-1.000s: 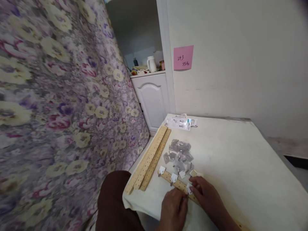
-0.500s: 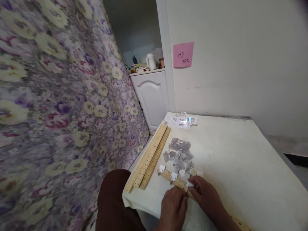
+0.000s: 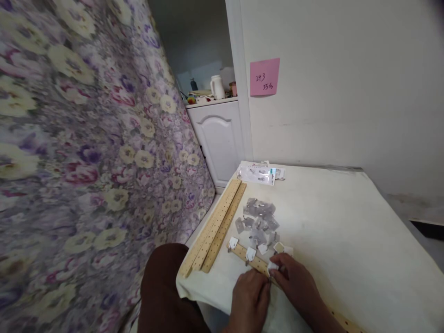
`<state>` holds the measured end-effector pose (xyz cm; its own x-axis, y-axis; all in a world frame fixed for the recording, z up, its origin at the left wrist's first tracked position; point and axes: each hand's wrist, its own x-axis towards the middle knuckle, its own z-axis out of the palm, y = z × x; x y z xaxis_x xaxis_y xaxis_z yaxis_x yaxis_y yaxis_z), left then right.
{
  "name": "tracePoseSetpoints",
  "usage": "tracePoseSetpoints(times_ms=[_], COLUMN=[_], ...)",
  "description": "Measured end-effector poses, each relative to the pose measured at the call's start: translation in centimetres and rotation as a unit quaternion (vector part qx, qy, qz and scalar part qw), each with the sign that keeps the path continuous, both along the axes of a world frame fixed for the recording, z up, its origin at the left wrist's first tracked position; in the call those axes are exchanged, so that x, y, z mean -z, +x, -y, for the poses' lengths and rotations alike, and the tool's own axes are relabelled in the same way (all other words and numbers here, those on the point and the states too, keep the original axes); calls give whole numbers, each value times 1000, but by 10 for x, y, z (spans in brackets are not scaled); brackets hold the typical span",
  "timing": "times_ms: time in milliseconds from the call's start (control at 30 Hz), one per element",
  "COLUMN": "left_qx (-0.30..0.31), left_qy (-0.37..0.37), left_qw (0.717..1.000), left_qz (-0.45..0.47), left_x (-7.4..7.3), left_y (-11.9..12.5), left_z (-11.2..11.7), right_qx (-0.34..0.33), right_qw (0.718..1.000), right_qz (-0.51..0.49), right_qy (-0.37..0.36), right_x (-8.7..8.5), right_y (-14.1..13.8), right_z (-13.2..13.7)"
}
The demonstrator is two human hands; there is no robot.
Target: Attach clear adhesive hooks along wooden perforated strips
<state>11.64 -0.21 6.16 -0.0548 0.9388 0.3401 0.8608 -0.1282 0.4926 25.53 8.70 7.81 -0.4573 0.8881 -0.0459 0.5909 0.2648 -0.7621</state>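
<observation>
A perforated wooden strip [image 3: 258,264] lies slantwise along the table's near edge, passing under my hands. Two white hook pieces with small metal parts sit on it: one white piece [image 3: 233,243] near its far end and another white piece [image 3: 250,254] closer in. My right hand [image 3: 294,277] pinches a third white hook piece [image 3: 272,267] at the strip. Beside it, my left hand [image 3: 250,296] is closed with its fingertips at the strip's near edge; what they grip is hidden. Just beyond lie a loose white piece [image 3: 262,249] and a cream-faced one [image 3: 278,248].
Several small translucent packets [image 3: 260,222] with metal bits lie heaped behind the strip. More perforated wooden strips [image 3: 218,226] rest along the left table edge. Clear packaging [image 3: 256,175] lies at the back. A floral curtain [image 3: 104,162] hangs left; a wall [image 3: 329,92] stands behind.
The hands and the strip hold almost the same positions. The view has shifted very slightly; nothing else has visibly moved.
</observation>
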Motion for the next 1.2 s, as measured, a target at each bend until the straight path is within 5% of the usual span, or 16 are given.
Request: tracePoseSetpoints(times_ms=[1200], left_qx=[1], left_qy=[-25], left_qw=[999], left_qz=[-22], left_x=[-1], left_y=[1], left_z=[-2], right_qx=[15], right_qw=[999], right_qz=[8], right_qy=[-32], right_x=[-5], right_y=[-5], right_z=[-3])
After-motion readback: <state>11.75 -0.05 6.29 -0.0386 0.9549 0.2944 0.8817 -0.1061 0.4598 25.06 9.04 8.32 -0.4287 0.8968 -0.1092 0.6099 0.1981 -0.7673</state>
